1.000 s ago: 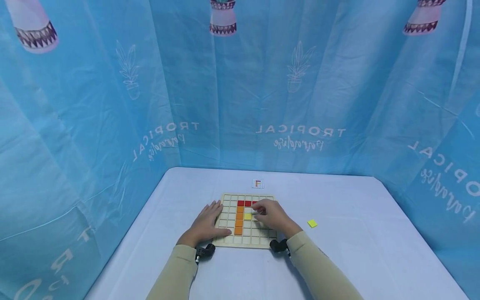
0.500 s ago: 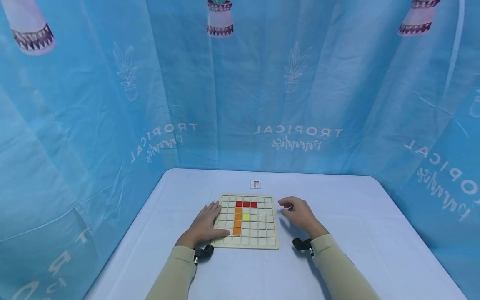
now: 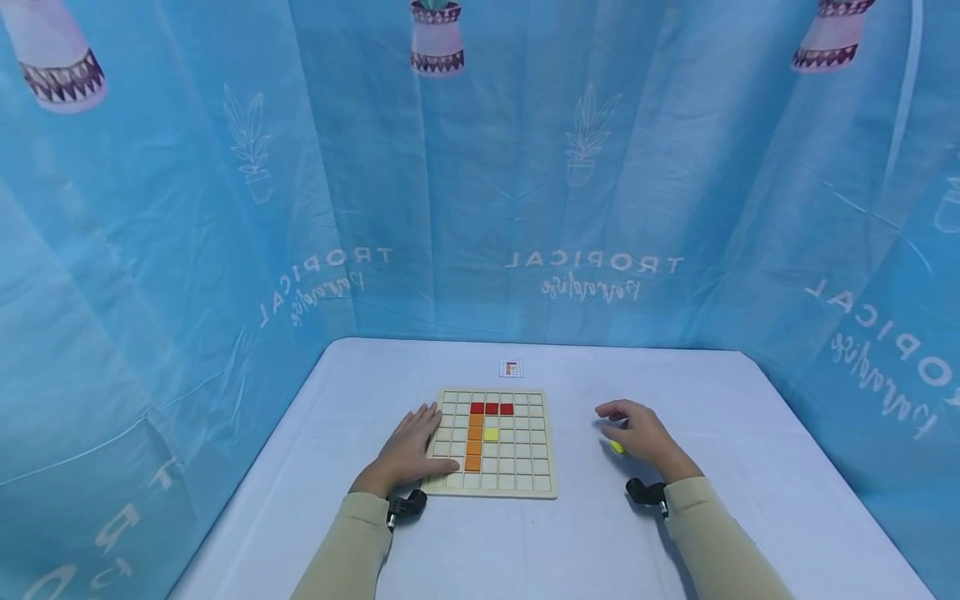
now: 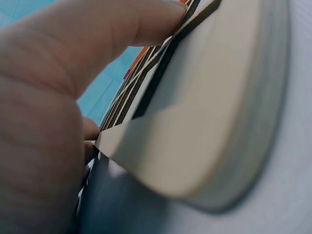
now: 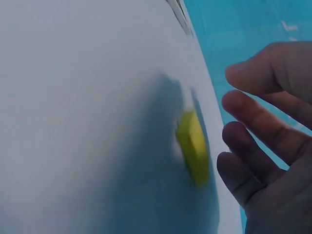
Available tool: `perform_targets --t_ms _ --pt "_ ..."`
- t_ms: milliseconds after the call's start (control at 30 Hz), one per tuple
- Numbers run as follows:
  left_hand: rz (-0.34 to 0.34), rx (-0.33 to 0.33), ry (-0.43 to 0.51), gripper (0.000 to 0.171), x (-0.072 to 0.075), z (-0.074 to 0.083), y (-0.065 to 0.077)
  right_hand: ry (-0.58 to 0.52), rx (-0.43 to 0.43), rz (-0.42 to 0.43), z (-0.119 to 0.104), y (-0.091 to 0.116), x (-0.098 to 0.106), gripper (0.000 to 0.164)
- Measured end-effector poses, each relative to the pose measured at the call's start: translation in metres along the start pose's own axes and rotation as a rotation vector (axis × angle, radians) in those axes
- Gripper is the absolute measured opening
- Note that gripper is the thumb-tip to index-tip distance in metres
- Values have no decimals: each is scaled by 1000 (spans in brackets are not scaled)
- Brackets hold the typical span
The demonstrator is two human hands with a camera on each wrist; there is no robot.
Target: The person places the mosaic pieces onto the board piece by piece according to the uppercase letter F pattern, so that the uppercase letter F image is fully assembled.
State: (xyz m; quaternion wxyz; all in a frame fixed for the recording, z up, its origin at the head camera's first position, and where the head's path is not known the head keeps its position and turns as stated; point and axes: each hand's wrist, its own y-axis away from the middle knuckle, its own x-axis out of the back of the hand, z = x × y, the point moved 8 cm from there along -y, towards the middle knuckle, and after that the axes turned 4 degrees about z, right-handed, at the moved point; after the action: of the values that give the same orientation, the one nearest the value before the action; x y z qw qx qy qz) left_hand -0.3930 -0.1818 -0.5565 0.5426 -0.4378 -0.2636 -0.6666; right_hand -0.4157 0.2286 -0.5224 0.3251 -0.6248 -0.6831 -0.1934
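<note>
My left hand (image 3: 408, 450) rests with its fingers spread on the left edge of a square wooden grid board (image 3: 532, 489), the thumb lying across its lower left cells. On the board stand a short row of red tiles (image 3: 492, 409), a column of orange tiles (image 3: 474, 443) below its left end, and one yellow tile (image 3: 491, 435) beside that column. Out to the right, my right hand (image 3: 643, 435) hovers over a loose yellow tile (image 5: 194, 146), partly hidden by it in the head view. Its fingers are loosely bent, with nothing between thumb and fingertips.
A small printed card (image 3: 512, 369) with a coloured grid pattern lies behind the board. The white table (image 3: 360, 375) is bordered by blue curtains (image 3: 480, 208) at the back and sides.
My right hand has left the board and moved right, to above the loose yellow tile. The third red tile, partly covered before, is now in full view. My left hand stays on the board.
</note>
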Motion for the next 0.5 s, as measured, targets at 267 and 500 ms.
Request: perform_targets --t_ms 267,500 --pt "9 -2 6 120 -1 0 -1 -39 -63 -33 29 10 11 33" --pt "14 -1 -6 120 -1 -1 -1 -63 -64 -69 37 16 11 36"
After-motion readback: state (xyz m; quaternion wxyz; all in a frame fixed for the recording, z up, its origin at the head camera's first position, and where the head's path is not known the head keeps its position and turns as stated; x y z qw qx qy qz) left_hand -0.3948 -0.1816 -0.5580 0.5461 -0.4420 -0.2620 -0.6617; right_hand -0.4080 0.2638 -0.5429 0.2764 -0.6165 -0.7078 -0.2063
